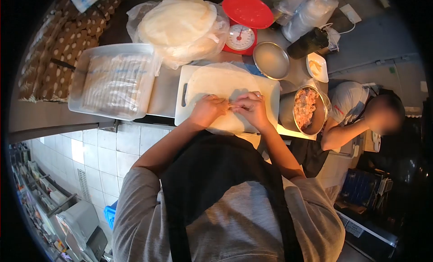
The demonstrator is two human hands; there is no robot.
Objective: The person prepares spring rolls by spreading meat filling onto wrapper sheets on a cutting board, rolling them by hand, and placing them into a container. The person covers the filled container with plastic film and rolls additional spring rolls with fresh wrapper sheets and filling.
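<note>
A round, pale wrapper sheet (212, 79) lies on the white cutting board (271, 88) in front of me. Over its middle, my left hand (209, 111) and my right hand (251, 109) meet, with fingers bent and fingertips nearly touching. Both hands are closed around something small between the fingertips, too hidden to make out. To the right of the board stands a metal pot (320, 113) with pinkish minced filling (305, 108). A metal bowl of cloudy liquid (271, 60) sits beyond the board's far right corner.
A plastic tub (75, 88) of wrapped rolls (118, 84) stands left; stacked wrappers (178, 23) and a red scale (240, 38) are at the back. A small white dish (317, 67) sits right. Another person (356, 108) is at the far right.
</note>
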